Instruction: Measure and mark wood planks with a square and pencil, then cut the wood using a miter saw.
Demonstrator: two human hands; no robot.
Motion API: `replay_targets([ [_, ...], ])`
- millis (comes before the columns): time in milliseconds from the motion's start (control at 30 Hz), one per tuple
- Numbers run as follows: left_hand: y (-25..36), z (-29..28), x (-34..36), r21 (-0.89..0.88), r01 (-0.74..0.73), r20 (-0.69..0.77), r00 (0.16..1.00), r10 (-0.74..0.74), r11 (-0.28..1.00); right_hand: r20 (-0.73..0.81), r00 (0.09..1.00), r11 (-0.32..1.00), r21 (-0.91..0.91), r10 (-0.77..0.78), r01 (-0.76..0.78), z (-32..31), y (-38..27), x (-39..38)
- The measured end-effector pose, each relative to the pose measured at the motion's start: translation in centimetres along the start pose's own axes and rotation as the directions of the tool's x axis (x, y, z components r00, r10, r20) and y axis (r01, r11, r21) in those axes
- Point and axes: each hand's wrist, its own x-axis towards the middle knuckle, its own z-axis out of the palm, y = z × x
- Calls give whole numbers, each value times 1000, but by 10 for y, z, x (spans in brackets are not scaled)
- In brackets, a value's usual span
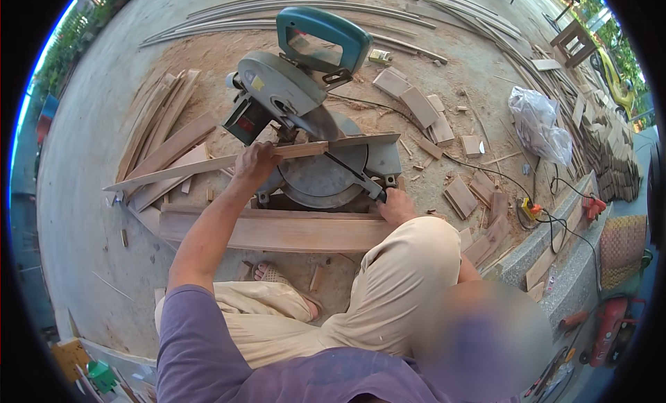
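Note:
A miter saw point(274, 84) with a teal handle point(363, 39) stands on the ground in front of me, its head raised and its round blade point(320, 124) above the grey turntable point(322, 184). My left hand point(254, 162) is closed on a long wooden strip point(302, 150), pressing it along the saw's fence. The strip runs out to the left and its right end lies close to the blade. At the front right of the turntable, my right hand point(398, 207) is closed round the saw's black table knob point(381, 195); its fingers are partly hidden.
A wide board point(291, 232) lies between the saw and my legs. Planks point(163, 118) are stacked at the left. Offcuts point(416, 106), a plastic bag point(541, 122) and a power cord point(479, 168) lie at the right, near granite steps point(576, 278). Long strips point(291, 4) lie behind.

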Motion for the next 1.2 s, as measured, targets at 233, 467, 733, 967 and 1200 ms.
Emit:
replay_targets([
  [233, 1, -4, 1, 39, -20, 27, 999, 19, 999, 98, 995, 1000, 2, -9, 9, -6, 0, 10],
  [467, -6, 0, 0, 24, 7, 36, 999, -7, 1000, 135, 990, 999, 31, -46, 42, -4, -4, 10],
  [733, -10, 12, 7, 37, -10, -12, 1000, 10, 999, 73, 997, 999, 17, 39, -40, 18, 1, 3],
  [967, -15, 13, 6, 74, -171, -135, 974, 180, 982, 74, 997, 979, 202, 11, -26, 37, 24, 10],
  [1200, -15, 14, 1, 77, -119, -99, 987, 127, 990, 87, 993, 963, 248, 85, -104, 23, 62, -23],
])
